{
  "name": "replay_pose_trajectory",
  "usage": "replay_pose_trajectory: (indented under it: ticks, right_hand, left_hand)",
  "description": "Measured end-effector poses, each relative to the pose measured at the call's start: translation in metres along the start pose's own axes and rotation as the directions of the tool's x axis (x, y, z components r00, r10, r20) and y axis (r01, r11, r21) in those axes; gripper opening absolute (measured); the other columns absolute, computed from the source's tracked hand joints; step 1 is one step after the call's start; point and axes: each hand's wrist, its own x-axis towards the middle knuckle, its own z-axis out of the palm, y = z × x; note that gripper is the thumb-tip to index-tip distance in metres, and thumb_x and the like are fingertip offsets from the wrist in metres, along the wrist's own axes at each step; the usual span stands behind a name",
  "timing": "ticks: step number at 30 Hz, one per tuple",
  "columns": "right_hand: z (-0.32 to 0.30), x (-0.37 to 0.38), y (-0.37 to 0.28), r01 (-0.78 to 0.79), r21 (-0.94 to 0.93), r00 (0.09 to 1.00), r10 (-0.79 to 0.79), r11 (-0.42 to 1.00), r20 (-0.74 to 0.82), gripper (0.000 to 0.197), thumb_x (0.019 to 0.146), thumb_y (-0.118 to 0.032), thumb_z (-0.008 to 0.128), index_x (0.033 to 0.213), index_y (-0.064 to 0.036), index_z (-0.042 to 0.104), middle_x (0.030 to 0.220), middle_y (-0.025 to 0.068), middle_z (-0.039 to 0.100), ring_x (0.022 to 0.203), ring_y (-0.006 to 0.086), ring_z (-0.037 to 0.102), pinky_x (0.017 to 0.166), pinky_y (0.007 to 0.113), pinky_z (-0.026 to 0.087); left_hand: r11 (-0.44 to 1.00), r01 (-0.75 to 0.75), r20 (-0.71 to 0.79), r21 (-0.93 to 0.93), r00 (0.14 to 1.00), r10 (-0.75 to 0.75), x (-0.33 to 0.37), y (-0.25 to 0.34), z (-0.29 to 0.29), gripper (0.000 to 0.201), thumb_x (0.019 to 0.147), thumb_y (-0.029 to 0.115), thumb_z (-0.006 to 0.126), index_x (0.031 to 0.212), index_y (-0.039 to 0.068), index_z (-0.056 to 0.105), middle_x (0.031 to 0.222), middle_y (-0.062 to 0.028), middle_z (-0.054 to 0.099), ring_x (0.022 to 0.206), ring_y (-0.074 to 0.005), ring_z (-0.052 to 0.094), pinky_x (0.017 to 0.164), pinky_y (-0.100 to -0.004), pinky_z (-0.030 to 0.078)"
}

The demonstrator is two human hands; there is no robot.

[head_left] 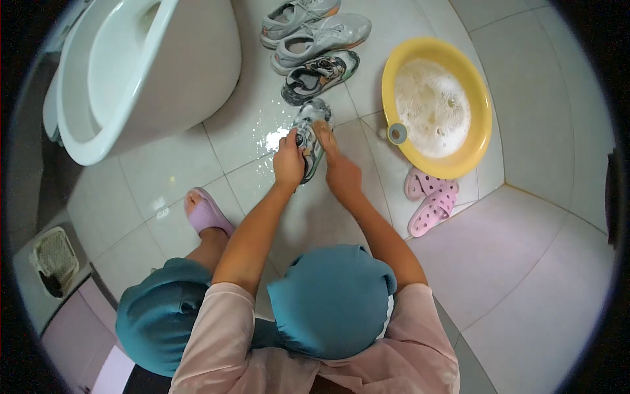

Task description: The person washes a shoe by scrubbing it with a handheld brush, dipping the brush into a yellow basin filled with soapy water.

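A grey and black sneaker [311, 117] lies on the tiled floor in front of me, with white suds on its toe. My left hand [288, 161] is closed around its left side and keeps it against the floor. In my right hand [343, 176] is a brush with a tan handle [325, 139], pressed to the right side of the shoe's upper. The brush's bristles are hidden. Just beyond stands a matching sneaker [320, 75], and past that a pair of light grey shoes [321, 41]. Wet foam [275, 136] spots the tiles left of my left hand.
To the right sits a yellow basin [485, 125] of sudsy water. Pink clogs [434, 207] lie close to its near side. A white toilet [197, 72] fills the upper left. My foot in a pink slipper [213, 213] rests at left. Tiled walls bound the right.
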Motion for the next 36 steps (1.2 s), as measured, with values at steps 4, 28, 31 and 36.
replay_pose_trajectory:
  ticks: [4, 28, 31, 36]
  right_hand:
    - [0.007, -0.049, -0.011, 0.080, 0.099, 0.990, -0.090, 0.992, 0.110, 0.074, 0.084, -0.006, 0.051, 0.145, -0.0367, 0.023, 0.077, 0.0163, 0.065, 0.065, 0.0329, 0.064, 0.055, 0.046, 0.050]
    - [0.022, -0.053, -0.006, 0.038, 0.160, 0.996, -0.050, 0.986, 0.069, 0.067, 0.088, -0.012, 0.052, 0.144, -0.0378, 0.026, 0.070, 0.0142, 0.063, 0.061, 0.0325, 0.063, 0.054, 0.045, 0.049]
    - [0.013, -0.033, 0.016, 0.051, 0.094, 0.998, -0.054, 0.994, 0.037, 0.067, 0.089, -0.015, 0.053, 0.144, -0.0378, 0.026, 0.069, 0.0138, 0.062, 0.061, 0.0317, 0.063, 0.054, 0.045, 0.049]
    - [0.016, 0.018, 0.015, 0.029, 0.012, 0.995, -0.028, 1.000, -0.097, 0.067, 0.089, -0.020, 0.055, 0.145, -0.0375, 0.024, 0.068, 0.0132, 0.062, 0.061, 0.0302, 0.064, 0.053, 0.044, 0.049]
  left_hand:
    - [0.996, 0.056, -0.007, 0.073, 0.998, -0.055, -0.003, -0.010, -0.007, 0.051, 0.081, 0.004, 0.061, 0.130, 0.009, 0.044, 0.105, -0.0203, 0.055, 0.089, -0.0394, 0.059, 0.074, -0.0468, 0.048]
    - [0.998, 0.001, 0.025, 0.055, 1.000, -0.003, -0.005, -0.013, -0.005, 0.050, 0.081, 0.002, 0.059, 0.129, 0.006, 0.044, 0.107, -0.0210, 0.054, 0.087, -0.0409, 0.059, 0.073, -0.0470, 0.049]
    - [1.000, -0.007, 0.107, 0.014, 0.994, 0.006, -0.003, 0.000, -0.003, 0.052, 0.083, 0.004, 0.059, 0.131, 0.008, 0.041, 0.109, -0.0220, 0.054, 0.092, -0.0426, 0.057, 0.077, -0.0476, 0.048]
    - [0.998, -0.032, 0.120, 0.056, 0.992, 0.025, 0.002, 0.000, -0.006, 0.056, 0.081, 0.008, 0.062, 0.133, 0.006, 0.040, 0.112, -0.0231, 0.053, 0.097, -0.0413, 0.057, 0.078, -0.0468, 0.048]
